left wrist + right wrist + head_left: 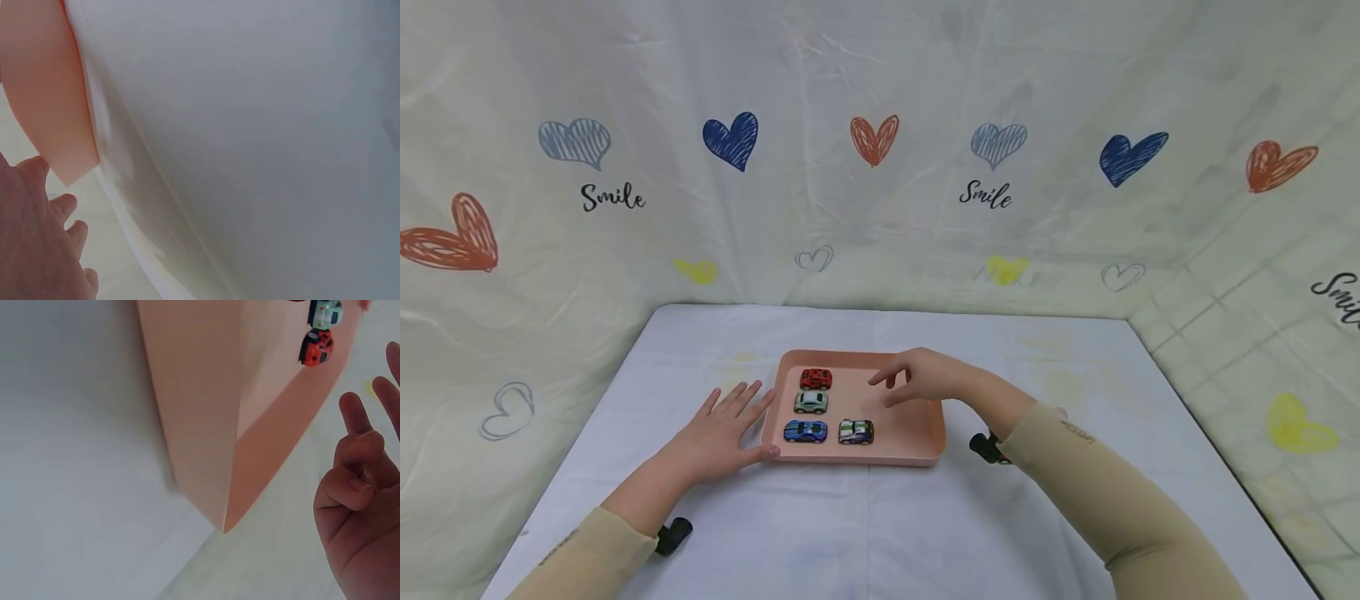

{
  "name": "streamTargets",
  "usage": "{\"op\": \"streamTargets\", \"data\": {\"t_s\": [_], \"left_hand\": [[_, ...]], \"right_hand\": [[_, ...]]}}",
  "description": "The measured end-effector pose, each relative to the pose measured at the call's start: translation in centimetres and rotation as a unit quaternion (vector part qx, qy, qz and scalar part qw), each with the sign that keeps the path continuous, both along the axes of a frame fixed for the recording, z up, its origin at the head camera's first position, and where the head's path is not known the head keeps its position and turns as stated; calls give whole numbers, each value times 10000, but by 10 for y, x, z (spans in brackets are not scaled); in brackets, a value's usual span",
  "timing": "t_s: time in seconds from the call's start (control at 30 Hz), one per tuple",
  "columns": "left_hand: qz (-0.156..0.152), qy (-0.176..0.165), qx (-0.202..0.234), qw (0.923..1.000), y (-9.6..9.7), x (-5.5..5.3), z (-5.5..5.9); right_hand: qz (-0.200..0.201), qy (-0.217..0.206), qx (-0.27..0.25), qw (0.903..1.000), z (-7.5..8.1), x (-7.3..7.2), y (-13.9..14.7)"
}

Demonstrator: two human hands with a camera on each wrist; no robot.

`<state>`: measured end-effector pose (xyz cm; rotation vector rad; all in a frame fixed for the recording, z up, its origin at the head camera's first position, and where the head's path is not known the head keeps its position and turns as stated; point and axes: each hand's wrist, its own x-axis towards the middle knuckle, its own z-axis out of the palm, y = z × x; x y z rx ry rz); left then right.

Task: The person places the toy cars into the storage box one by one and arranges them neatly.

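A pink tray (901, 448) lies on the white table, with several toy cars in its left and middle part. The red toy car (816, 379) is at the back, a pale green toy car (811, 402) just in front of it. Nearer the front edge are a blue toy car (805, 431) and a multicoloured toy car (855, 432) side by side. My left hand (718, 437), fingers spread, is at the tray's left side, thumb by the front left corner. Over the tray's right half hovers my right hand (925, 375), fingers loosely bent and holding nothing.
A small colourful item (1004, 460) is mostly hidden beside the right sleeve (1097, 475) and its black wrist camera (983, 448). The white table (820, 533) extends around the tray. A cloth backdrop (925, 233) printed with hearts rises behind and at both sides.
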<state>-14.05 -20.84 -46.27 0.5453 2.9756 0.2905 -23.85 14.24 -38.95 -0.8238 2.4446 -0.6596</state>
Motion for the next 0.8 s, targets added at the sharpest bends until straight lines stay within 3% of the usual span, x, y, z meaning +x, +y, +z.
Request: {"op": "streamTargets", "data": {"t_s": [0.2,0.43,0.8], "left_hand": [[73,-51,-155,9998,2,0,3],[54,-26,-126,9999,3,0,-1],[74,1,-158,9998,2,-1,-1]], "right_hand": [[-197,65,-110,9997,4,1,22],[-464,181,-106,9987,3,5,55],[-737,48,6,9973,-10,17,119]]}}
